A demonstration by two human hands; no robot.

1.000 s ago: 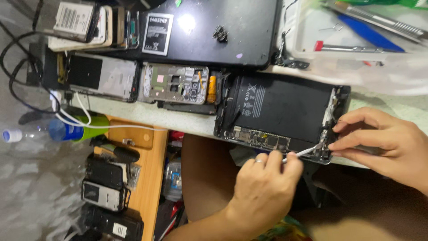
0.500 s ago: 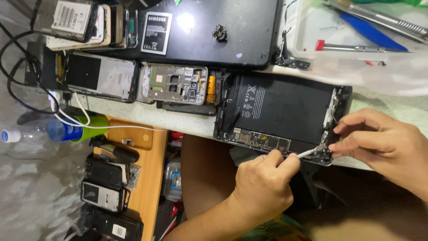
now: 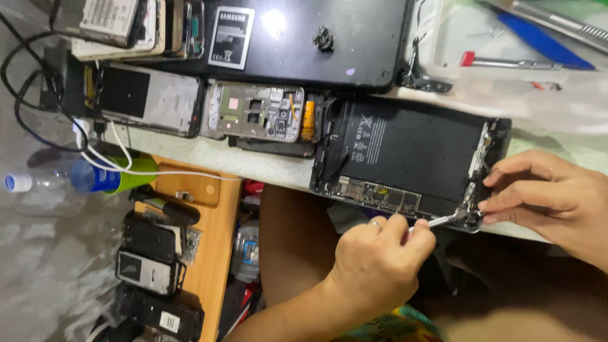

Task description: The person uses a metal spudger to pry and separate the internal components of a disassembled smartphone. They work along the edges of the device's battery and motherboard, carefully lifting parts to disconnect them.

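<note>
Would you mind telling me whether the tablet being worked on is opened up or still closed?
Opened up: the tablet lies with its black battery and circuit board exposed, while the left hand holds a thin tool at its corner.

Hands (image 3: 380, 259) at opened tablet (image 3: 411, 158)

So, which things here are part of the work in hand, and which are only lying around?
In use:
- opened tablet, at the table edge
- thin metal tool, tip at the tablet's corner
- left hand, holding the tool
- right hand, fingers on the same corner

Lying about:
- two opened phones
- loose battery
- red-handled screwdriver
- plastic bottle
</note>
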